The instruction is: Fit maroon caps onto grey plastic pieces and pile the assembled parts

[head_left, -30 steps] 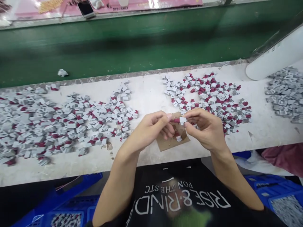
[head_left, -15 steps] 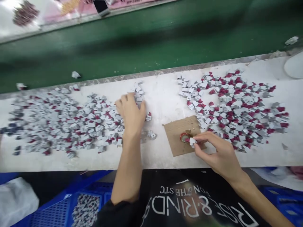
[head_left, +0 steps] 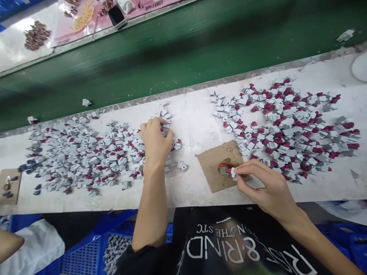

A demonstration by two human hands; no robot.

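Note:
Between thumb and fingertips my right hand [head_left: 265, 187] pinches a small white-and-maroon plastic piece [head_left: 233, 172]. Its maroon end is at a red-rimmed bottle cap [head_left: 223, 169] that holds some liquid. Under the cap lies a square of brown cardboard [head_left: 210, 168] with wet spots. My left hand [head_left: 155, 141] rests, fingers bent and apart from the thumb, over the right end of a pile of grey-and-maroon pieces [head_left: 86, 152]. Its fingertips are partly hidden, and whether they grip a piece does not show.
To the right spreads another pile of white-and-maroon pieces [head_left: 286, 126]. A green strip [head_left: 183, 57] runs behind the white table [head_left: 189, 191], with a few stray pieces on it. Blue crates [head_left: 80, 256] stand below. At lower left, another person's arm [head_left: 8, 244] shows.
The view has tilted and shifted, bringing more of the left side in. My right hand keeps the piece at the cap, its maroon end slightly farther from the cap's middle. My left hand stays over the pile.

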